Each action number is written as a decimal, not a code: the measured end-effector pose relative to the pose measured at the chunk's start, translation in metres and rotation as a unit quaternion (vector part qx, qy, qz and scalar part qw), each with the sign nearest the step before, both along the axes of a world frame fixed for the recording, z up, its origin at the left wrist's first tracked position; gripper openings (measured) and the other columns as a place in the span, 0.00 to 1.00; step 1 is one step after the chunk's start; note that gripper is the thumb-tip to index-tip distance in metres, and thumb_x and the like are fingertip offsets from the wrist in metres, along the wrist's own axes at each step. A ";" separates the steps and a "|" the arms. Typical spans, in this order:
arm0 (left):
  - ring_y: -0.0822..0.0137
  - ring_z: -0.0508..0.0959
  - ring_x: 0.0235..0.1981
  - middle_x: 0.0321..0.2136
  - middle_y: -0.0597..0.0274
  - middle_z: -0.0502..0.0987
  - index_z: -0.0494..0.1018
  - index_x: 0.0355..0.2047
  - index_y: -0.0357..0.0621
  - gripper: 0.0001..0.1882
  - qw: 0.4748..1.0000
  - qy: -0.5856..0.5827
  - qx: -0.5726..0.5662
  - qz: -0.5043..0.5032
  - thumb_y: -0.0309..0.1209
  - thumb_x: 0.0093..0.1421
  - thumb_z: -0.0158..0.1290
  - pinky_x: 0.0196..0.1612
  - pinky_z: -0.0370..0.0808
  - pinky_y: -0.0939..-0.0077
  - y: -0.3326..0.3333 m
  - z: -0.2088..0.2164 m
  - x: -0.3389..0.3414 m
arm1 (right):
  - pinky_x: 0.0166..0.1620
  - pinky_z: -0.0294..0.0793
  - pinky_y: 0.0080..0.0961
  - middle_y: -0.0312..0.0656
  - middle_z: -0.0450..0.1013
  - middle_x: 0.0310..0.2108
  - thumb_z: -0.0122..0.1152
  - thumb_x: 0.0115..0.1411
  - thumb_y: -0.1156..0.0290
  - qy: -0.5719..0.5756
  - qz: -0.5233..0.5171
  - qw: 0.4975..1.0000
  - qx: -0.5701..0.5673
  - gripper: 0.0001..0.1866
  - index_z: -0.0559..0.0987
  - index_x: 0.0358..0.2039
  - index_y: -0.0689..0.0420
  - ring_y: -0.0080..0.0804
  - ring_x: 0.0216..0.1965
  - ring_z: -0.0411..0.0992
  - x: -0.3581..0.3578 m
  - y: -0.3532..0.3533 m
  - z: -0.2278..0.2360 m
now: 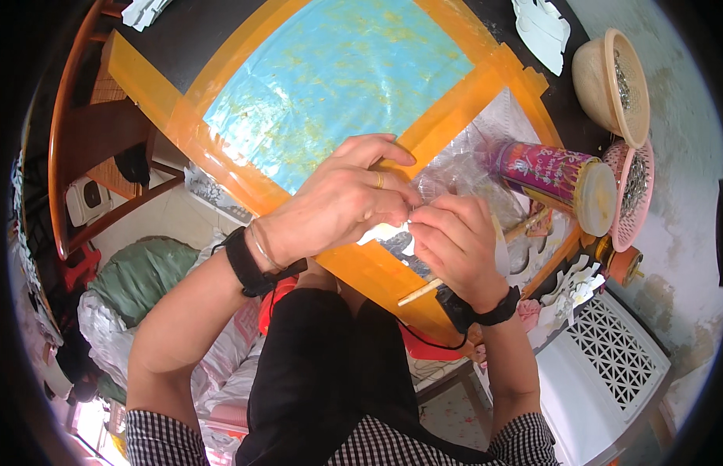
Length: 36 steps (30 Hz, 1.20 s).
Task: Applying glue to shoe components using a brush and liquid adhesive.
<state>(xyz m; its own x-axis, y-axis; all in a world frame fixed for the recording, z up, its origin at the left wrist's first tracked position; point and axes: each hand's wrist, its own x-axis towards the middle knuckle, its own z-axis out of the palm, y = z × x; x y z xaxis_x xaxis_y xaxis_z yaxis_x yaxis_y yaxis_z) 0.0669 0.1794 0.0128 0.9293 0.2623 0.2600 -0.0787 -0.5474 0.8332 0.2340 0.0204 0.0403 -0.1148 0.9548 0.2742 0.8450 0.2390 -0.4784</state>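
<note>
Over the desk's (222, 78) near edge, the right hand (458, 245) and left hand (342, 202) meet, each grip pinched on a small white paper piece (386, 231) lying between their fingertips. A thin stick (420, 293) juts from under the right hand. Farther right lies a purple cylinder (552, 182).

Landmark: purple cylindrical tin with cream lid (559, 186), lying on side on tabletop (222, 46).

Left of tin: both hands, left (342, 203) and right (458, 245), pressed together over small white paper piece (389, 231); no gap between them. Beyond hands, left of tin: light blue sheet framed in orange tape (338, 78) bare, open passage. Right of tin: beige mesh basket (614, 81) and pink mesh basket (633, 194) block edge. Below tin: thin wooden stick (424, 291), white paper cutouts (575, 287) crowd corner.
</note>
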 end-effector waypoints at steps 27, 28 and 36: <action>0.55 0.71 0.57 0.42 0.70 0.83 0.80 0.28 0.47 0.05 1.000 0.003 0.008 -0.005 0.29 0.49 0.64 0.63 0.65 0.51 0.001 -0.002 -0.001 | 0.39 0.69 0.34 0.38 0.75 0.40 0.67 0.47 0.77 -0.059 0.036 0.998 0.005 0.07 0.77 0.28 0.58 0.35 0.42 0.72 -0.001 -0.005 0.000; 0.55 0.71 0.57 0.42 0.71 0.83 0.80 0.28 0.47 0.05 1.000 0.005 0.005 -0.007 0.29 0.49 0.64 0.63 0.66 0.51 0.000 -0.002 -0.001 | 0.39 0.69 0.34 0.38 0.75 0.39 0.67 0.47 0.78 -0.061 0.035 0.998 0.002 0.07 0.77 0.27 0.58 0.35 0.42 0.72 -0.001 -0.005 0.000; 0.55 0.72 0.56 0.42 0.70 0.82 0.80 0.28 0.46 0.06 1.000 0.012 0.009 -0.013 0.30 0.50 0.64 0.63 0.66 0.50 0.002 0.000 -0.001 | 0.45 0.70 0.34 0.38 0.75 0.44 0.63 0.54 0.73 -0.099 -0.008 0.994 -0.034 0.05 0.77 0.31 0.56 0.33 0.45 0.71 -0.011 -0.018 0.011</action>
